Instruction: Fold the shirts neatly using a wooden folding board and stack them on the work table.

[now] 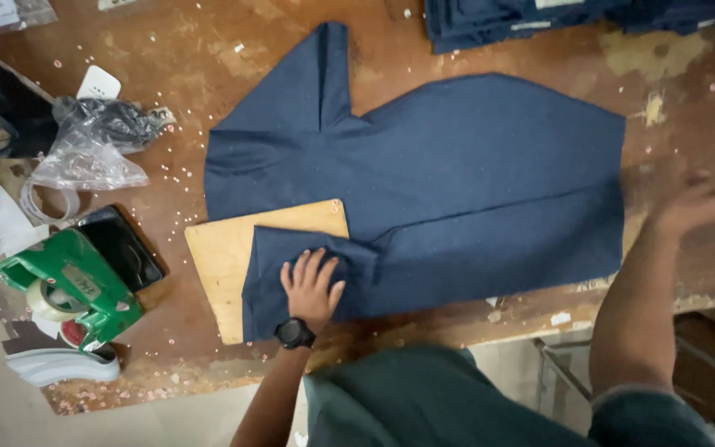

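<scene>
A dark blue shirt (457, 174) lies spread on a worn wooden table (208, 50), one sleeve pointing to the far side. A light wooden board (217, 265) lies under its left part. My left hand (311, 286), with a black watch on the wrist, presses flat on a folded flap of the shirt over the board. My right hand (697, 203) is blurred, fingers spread, at the shirt's right edge and holds nothing.
A green tape dispenser (76, 285) and a black phone (122, 247) lie left of the board. A crumpled clear plastic bag (93, 145) sits further back left. A stack of folded dark blue cloth (539, 21) is at the far edge. Small paper bits litter the table.
</scene>
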